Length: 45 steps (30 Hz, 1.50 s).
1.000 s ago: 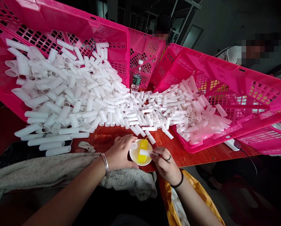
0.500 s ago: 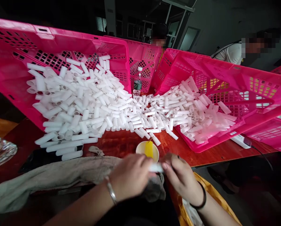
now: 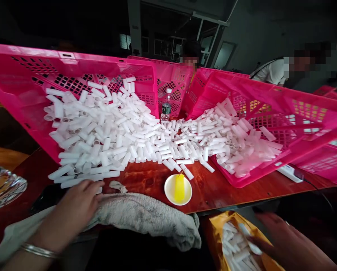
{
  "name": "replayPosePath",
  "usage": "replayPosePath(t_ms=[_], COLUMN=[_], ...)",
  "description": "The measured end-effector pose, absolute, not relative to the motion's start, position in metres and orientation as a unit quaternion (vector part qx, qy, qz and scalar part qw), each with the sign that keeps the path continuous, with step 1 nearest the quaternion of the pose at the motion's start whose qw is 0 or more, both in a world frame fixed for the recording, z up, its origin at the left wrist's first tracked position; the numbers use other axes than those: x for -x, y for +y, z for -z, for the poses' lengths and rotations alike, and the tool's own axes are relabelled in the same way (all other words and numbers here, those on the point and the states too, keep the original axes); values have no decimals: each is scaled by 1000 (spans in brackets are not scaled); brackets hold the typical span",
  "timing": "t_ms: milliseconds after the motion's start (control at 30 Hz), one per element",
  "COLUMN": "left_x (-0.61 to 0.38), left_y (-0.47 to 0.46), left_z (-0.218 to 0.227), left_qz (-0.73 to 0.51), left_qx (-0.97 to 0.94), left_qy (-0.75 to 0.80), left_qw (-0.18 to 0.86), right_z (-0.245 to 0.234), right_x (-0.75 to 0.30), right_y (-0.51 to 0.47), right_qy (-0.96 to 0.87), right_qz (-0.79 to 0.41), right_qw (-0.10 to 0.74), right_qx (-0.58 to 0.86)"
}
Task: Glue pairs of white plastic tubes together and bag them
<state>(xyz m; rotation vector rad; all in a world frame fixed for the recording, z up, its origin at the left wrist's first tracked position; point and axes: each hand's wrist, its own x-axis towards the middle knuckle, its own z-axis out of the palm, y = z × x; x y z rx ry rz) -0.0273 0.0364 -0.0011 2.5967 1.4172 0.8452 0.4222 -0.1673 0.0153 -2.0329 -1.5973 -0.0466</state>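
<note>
My left hand [image 3: 75,207] reaches to the left, its fingers lying on the white tubes [image 3: 81,175] at the near edge of the pile and on the grey towel [image 3: 140,216]. My right hand [image 3: 281,242] is low at the right over a yellow bag [image 3: 217,226] of white tubes [image 3: 237,248]; its fingertips touch a tube there, blurred. Between the hands, on the red table, a small white dish [image 3: 178,189] holds a yellow sponge.
Two tipped pink crates [image 3: 81,66] [image 3: 284,101] spill white tubes onto the red table [image 3: 146,177]. A water bottle [image 3: 166,106] stands between them. A glass dish [image 3: 5,186] lies at the far left. Two other people sit behind the crates.
Both hands left the white dish, where they held a tube together. The left hand went left to the tube pile; the right hand dropped to the yellow bag. The view tilted upward.
</note>
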Motion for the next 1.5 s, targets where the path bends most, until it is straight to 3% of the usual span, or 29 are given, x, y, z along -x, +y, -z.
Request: replayPosePath(t_ms=[167,300,433,500,667,733,933,1200,1400,1500], left_x=[74,53,24,10,-40,-68,-128,-138,-137,-137], left_y=[86,72,45,33,19,19,29,36,36,36], left_z=[29,8,-13,-14,-2,6,31,37,35,35], left_qz=[-271,-225,-225,-208,-184,-187,-214,-197,-185,-181], left_qx=[-867,-870,-859,-852,-865,-869,-865,-865,-863,-861], left_qy=[418,438,448,451,390,356,314,314,317,322], left_qw=[28,30,107,170,255,288,328,340,347,351], right_z=[-6,6,-1,-5,10,24,51,42,44,46], right_x=[-418,-407,-405,-402,-374,-361,-351,-350,-348,-349], right_y=[-48,18,6,-19,-68,-70,-59,-72,-67,-68], right_qy=[-585,-571,-552,-555,-660,-682,-784,-726,-763,-730], right_qz=[19,13,2,-3,-192,-200,-72,-180,-88,-146], right_qw=[162,143,125,148,402,436,369,381,394,413], right_qx=[795,808,825,819,606,553,494,544,506,525])
